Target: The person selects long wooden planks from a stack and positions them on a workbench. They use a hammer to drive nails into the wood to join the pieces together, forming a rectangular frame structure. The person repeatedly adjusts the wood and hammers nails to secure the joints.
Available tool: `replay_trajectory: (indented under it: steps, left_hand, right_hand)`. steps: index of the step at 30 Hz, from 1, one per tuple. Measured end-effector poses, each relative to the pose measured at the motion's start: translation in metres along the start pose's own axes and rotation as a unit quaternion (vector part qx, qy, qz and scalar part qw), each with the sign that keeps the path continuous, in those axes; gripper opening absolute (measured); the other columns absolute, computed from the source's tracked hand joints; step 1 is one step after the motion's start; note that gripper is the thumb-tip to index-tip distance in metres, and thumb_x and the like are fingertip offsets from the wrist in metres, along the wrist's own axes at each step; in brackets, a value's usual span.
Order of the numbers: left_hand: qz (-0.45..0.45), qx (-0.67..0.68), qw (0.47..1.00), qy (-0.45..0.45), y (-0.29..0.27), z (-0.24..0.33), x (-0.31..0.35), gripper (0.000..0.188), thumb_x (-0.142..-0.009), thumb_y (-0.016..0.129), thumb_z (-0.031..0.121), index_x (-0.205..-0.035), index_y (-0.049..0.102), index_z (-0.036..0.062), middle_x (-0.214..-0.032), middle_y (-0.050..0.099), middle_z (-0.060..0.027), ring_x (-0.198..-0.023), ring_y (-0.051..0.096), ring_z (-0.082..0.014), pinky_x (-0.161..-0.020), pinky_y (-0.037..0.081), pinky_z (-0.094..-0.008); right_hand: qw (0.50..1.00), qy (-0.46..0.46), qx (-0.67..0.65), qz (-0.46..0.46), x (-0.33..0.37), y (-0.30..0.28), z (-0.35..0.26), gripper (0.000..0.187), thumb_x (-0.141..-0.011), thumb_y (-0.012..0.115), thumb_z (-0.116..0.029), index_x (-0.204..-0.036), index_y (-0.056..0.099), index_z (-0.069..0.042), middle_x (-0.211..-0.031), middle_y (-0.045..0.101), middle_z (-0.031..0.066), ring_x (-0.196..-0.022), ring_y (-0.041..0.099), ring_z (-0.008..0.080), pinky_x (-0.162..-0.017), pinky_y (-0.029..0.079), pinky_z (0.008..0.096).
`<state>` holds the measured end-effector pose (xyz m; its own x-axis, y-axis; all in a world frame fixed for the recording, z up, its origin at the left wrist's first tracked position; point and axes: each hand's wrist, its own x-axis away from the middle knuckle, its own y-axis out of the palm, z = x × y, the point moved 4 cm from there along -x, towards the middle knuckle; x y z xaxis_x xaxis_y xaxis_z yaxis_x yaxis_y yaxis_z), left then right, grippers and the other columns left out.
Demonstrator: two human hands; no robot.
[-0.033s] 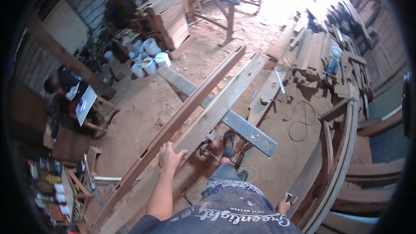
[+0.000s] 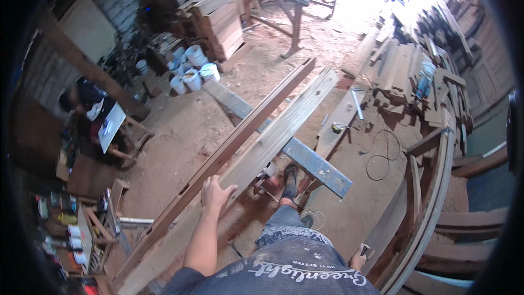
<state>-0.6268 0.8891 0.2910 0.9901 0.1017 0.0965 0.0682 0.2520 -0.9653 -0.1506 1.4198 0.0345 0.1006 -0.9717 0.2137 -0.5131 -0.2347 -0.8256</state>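
Note:
My left hand (image 2: 214, 192) lies across a long pale wooden plank (image 2: 273, 141), its thumb to the right and its fingers curled over the left edge. A reddish-brown timber (image 2: 240, 132) runs alongside, just left of the plank. Both pieces rest on a worn blue-painted crossbeam (image 2: 316, 166). Low at my right side, my right hand (image 2: 358, 259) is closed around a small object with a pale and dark end. I cannot make out its kind. My own body hides part of that hand.
A tape measure (image 2: 338, 128) and a metal square (image 2: 356, 104) lie on a board right of the crossbeam. A cable (image 2: 382, 155) coils on the floor. Scrap timber (image 2: 401, 65) is piled far right. White buckets (image 2: 192, 79) stand far left; a person (image 2: 90, 101) bends over a panel.
The whole view has shifted slightly to the right in the picture. Both hands keep the same hold, and the plank has not visibly moved.

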Motion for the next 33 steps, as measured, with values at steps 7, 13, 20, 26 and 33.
replay_trajectory:
  steps: [7,13,20,26,33]
  left_hand:
    - [-0.181,0.089,0.979,-0.031,0.025,-0.037,-0.039,0.107,-0.071,0.083,0.066,-0.148,0.047,0.0015,-0.146,0.052,-0.0239,-0.138,0.048,-0.0395,-0.114,0.040,-0.0480]
    - [0.020,-0.118,0.989,0.083,0.032,0.007,0.027,0.103,-0.077,0.083,0.043,-0.160,0.031,0.0108,-0.158,0.039,-0.0208,-0.146,0.036,-0.0428,-0.123,0.021,-0.0563]
    - [-0.011,-0.011,0.998,0.065,0.030,-0.024,0.016,0.072,-0.079,0.074,0.017,-0.148,0.053,0.0133,-0.137,0.061,-0.0233,-0.125,0.060,-0.0378,-0.110,0.045,-0.0465]
    - [-0.077,0.089,0.992,0.050,-0.039,-0.017,0.005,0.050,-0.078,0.078,0.022,-0.126,0.069,0.0109,-0.106,0.073,-0.0226,-0.100,0.071,-0.0411,-0.090,0.056,-0.0487]
    - [-0.093,0.134,0.985,0.062,-0.045,-0.027,0.004,0.045,-0.079,0.081,0.020,-0.119,0.069,0.0055,-0.108,0.073,-0.0228,-0.103,0.070,-0.0419,-0.090,0.055,-0.0475]
  right_hand:
    - [0.996,0.046,0.011,-0.076,-0.048,-0.003,-0.051,0.079,-0.096,0.054,-0.070,-0.104,0.072,0.007,-0.083,0.073,0.0210,-0.084,0.073,0.0345,-0.076,0.053,0.0466]
    - [0.995,0.067,0.001,-0.072,-0.024,-0.026,-0.118,0.074,-0.097,0.054,-0.068,-0.092,0.071,0.004,-0.063,0.066,0.0118,-0.058,0.066,0.0301,-0.059,0.051,0.0442]
    - [0.992,-0.036,0.087,-0.081,-0.016,-0.027,-0.121,0.074,-0.097,0.054,-0.066,-0.104,0.072,0.004,-0.090,0.074,0.0224,-0.096,0.072,0.0365,-0.078,0.052,0.0463]
    - [0.997,-0.033,0.068,-0.032,-0.056,-0.024,-0.084,0.074,-0.095,0.056,-0.068,-0.104,0.072,0.003,-0.080,0.071,0.0213,-0.078,0.073,0.0329,-0.068,0.052,0.0464]
    - [0.995,0.023,0.021,-0.096,-0.018,-0.043,-0.154,0.074,-0.094,0.053,-0.073,-0.094,0.070,-0.001,-0.065,0.065,0.0108,-0.060,0.068,0.0267,-0.056,0.050,0.0428]
